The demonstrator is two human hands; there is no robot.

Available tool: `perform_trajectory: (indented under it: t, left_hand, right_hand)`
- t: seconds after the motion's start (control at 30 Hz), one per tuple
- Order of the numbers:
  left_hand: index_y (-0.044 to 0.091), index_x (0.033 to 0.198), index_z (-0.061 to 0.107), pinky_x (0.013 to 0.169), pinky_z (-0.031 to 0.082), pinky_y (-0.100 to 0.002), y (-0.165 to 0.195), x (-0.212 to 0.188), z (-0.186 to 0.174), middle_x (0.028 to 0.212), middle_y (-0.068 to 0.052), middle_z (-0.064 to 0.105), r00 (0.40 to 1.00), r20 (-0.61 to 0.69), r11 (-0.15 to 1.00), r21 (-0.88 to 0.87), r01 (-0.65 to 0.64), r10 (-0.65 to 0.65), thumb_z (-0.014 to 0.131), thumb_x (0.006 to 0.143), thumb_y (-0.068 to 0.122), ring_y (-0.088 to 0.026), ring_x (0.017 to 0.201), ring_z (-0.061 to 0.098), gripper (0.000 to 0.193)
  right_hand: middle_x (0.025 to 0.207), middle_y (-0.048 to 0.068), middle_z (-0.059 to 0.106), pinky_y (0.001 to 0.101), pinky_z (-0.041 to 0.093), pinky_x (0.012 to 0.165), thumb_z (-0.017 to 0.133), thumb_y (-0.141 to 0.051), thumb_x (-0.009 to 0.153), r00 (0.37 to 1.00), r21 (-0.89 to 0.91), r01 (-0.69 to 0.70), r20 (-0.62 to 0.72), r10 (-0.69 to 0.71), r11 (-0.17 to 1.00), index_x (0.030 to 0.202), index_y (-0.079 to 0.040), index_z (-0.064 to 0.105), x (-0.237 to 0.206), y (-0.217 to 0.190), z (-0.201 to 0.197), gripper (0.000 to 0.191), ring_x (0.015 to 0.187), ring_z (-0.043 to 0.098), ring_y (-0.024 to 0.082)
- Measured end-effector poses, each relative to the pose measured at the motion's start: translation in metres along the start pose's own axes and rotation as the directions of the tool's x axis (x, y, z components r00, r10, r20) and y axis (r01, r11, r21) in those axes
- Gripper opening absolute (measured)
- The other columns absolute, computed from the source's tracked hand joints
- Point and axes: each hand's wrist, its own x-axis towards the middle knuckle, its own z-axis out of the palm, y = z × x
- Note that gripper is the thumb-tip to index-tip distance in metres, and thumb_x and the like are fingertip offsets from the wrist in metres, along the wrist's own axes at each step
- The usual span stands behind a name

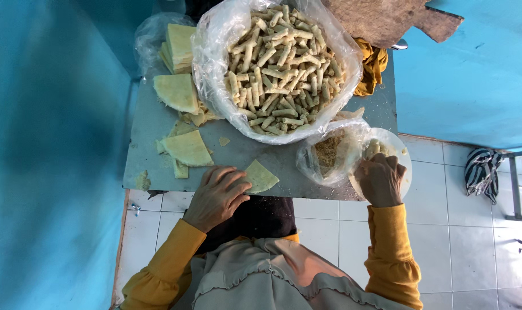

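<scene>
My left hand (216,195) lies flat at the near edge of a grey table (272,158), its fingertips touching a pale yellow triangular wrapper sheet (261,176). My right hand (380,179) is curled over a white bowl (401,152) at the table's right corner, fingers bent around something I cannot make out. Next to it sits a small clear bag of brownish filling (328,151). A large clear plastic bag (215,46) holds a heap of many pale rolled sticks (281,63).
More cut wrapper sheets (187,148) lie at the left of the table, and a stack (179,46) sits in a bag at the far left. A wooden board (387,20) and a yellow cloth (371,66) lie behind. Blue walls close in on both sides; white floor tiles (462,229) below.
</scene>
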Motion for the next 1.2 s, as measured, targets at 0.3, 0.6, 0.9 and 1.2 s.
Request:
perform_trajectory:
  t: [0.3, 0.6, 0.9, 1.2]
  left_hand:
    - [0.013, 0.111, 0.068, 0.106, 0.044, -0.047, -0.001, 0.005, 0.004, 0.121, -0.002, 0.065, 0.996, -0.077, 0.996, -0.071, -0.052, 0.046, 0.081, 0.083, 0.025, -0.027, 0.123, 0.056, 0.033]
    - [0.013, 0.108, 0.069, 0.106, 0.044, -0.046, 0.002, 0.006, 0.006, 0.118, -0.002, 0.065, 0.997, -0.064, 0.995, -0.084, -0.044, 0.039, 0.082, 0.081, 0.022, -0.026, 0.12, 0.057, 0.031]
    - [0.013, 0.109, 0.068, 0.108, 0.044, -0.045, 0.002, 0.003, 0.009, 0.119, -0.003, 0.064, 0.999, -0.04, 0.996, -0.086, -0.023, 0.02, 0.08, 0.083, 0.023, -0.026, 0.121, 0.056, 0.03]
    - [0.011, 0.109, 0.069, 0.104, 0.046, -0.045, 0.001, 0.003, 0.009, 0.119, -0.004, 0.065, 0.999, -0.04, 0.997, -0.063, -0.038, 0.036, 0.081, 0.082, 0.024, -0.028, 0.119, 0.056, 0.032]
  right_hand:
    - [0.112, 0.006, 0.064, 0.0489, 0.041, 0.097, 0.049, 0.007, 0.085, 0.945, 0.159, 0.118, -0.321, -0.062, 0.98, 0.113, -0.015, 0.071, 0.004, -0.051, -0.054, 0.042, 0.11, 0.055, 0.03]
    - [0.102, 0.009, 0.055, 0.0477, 0.038, 0.09, 0.066, -0.005, 0.068, 0.855, 0.346, 0.514, -0.13, -0.502, 0.785, 0.134, -0.022, 0.066, 0.003, -0.194, -0.016, 0.068, 0.1, 0.052, 0.031]
    - [0.103, 0.005, 0.055, 0.0482, 0.04, 0.1, 0.062, -0.002, 0.082, 0.846, -0.113, 0.509, -0.116, -0.52, 0.853, 0.145, -0.022, 0.056, -0.002, -0.196, -0.013, 0.067, 0.104, 0.053, 0.026]
    - [0.092, 0.004, 0.052, 0.0444, 0.035, 0.09, 0.061, -0.001, 0.076, 0.873, 0.363, 0.481, -0.115, -0.474, 0.798, 0.144, -0.028, 0.061, -0.023, -0.206, -0.006, 0.073, 0.094, 0.05, 0.025]
